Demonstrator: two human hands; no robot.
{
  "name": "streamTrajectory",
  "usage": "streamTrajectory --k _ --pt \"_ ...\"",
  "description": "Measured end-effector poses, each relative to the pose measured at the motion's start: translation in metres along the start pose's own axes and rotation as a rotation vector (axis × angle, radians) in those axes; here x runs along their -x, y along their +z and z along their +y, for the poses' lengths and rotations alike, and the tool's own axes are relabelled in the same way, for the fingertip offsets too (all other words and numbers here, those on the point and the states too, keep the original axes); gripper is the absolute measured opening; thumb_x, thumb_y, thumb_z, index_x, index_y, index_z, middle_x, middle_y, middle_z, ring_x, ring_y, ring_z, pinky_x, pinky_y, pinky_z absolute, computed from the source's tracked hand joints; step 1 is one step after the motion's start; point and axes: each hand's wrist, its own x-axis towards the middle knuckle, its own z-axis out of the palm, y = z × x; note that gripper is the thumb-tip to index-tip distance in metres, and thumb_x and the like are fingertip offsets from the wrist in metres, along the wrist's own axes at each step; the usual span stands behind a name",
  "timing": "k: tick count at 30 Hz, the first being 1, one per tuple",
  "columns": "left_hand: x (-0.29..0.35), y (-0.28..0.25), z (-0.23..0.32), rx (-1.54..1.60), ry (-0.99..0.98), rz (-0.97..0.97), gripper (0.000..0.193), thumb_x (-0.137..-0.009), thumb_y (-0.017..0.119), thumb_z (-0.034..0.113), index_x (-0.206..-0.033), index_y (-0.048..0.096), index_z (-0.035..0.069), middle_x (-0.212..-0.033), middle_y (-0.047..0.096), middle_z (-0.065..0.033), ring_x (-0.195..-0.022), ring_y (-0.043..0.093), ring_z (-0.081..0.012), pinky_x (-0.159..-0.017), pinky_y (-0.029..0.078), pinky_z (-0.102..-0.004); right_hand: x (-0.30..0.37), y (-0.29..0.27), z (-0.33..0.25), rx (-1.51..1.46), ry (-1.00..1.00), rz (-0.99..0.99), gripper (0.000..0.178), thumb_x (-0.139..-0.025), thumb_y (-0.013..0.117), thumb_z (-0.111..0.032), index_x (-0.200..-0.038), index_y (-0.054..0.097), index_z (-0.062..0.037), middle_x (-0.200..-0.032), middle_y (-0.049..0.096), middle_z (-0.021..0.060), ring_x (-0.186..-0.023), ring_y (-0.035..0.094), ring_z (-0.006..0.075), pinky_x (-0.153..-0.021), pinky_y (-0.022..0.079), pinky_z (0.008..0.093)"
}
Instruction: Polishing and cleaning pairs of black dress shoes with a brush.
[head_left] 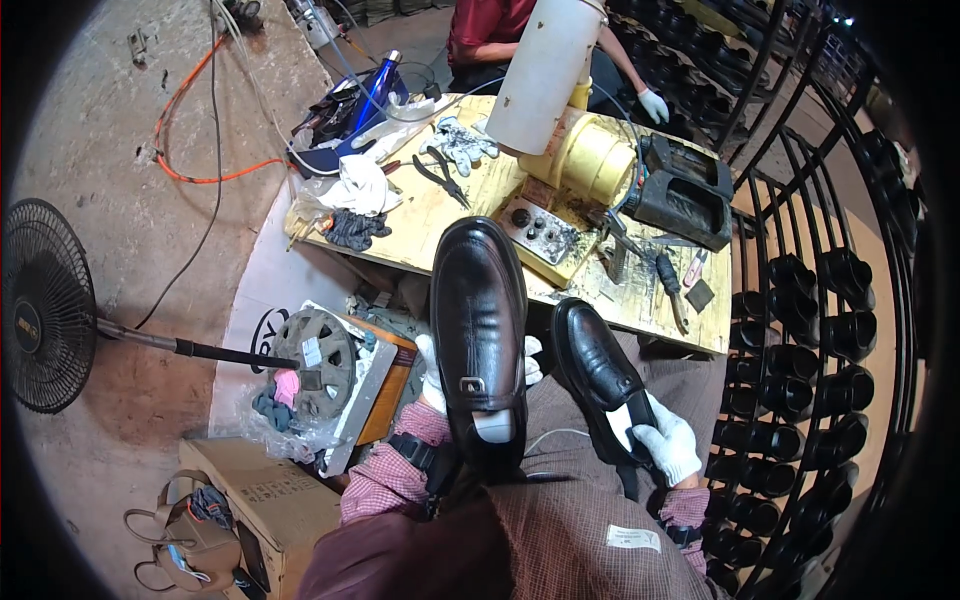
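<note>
My left hand (432, 378), in a white glove, is closed round a dark brown-black leather loafer (478, 300). This shoe is upright with its toe pointing away, and a small metal buckle shows on its strap. Most of the hand is hidden beneath the shoe; fingertips show on its right side. My right hand (668, 443), also gloved, grips a second black loafer (595, 355) at its heel opening, where a pale insole shows. That shoe tilts toe up and to the left. Both shoes are above my lap, apart from each other, in front of the workbench (415, 245).
On the bench are a yellow machine (580, 160), pliers (441, 180), a loose glove (458, 145) and a black-handled tool (668, 275). Shoe racks (780, 390) stand right. Left are a fan (45, 300) and a cardboard box (265, 495). A person (490, 35) sits across.
</note>
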Motion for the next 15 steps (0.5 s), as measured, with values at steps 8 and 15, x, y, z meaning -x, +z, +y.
streamTrajectory --k 8,15 --pt "-0.045 0.019 0.020 -0.037 0.220 0.030 0.126 -0.074 0.048 0.096 -0.151 0.039 -0.003 -0.140 0.054 -0.0288 -0.115 0.063 -0.0447 -0.103 0.051 -0.0600 0.006 0.000 -0.006 -0.032 0.002 0.072 0.060 -0.082 0.069 -0.019 -0.141 0.062 -0.0112 -0.115 0.073 0.0215 -0.106 0.071 0.0350 -0.096 0.053 0.0389" --pt "-0.106 0.014 0.088 -0.217 0.468 0.156 0.085 -0.100 0.039 0.074 -0.155 0.042 0.010 -0.154 0.049 -0.0093 -0.139 0.048 -0.0302 -0.119 0.037 -0.0438 0.039 -0.012 -0.015 -0.424 0.150 0.187 0.058 -0.078 0.066 -0.003 -0.136 0.063 0.0024 -0.106 0.076 0.0140 -0.092 0.070 0.0147 -0.086 0.054 0.0278"
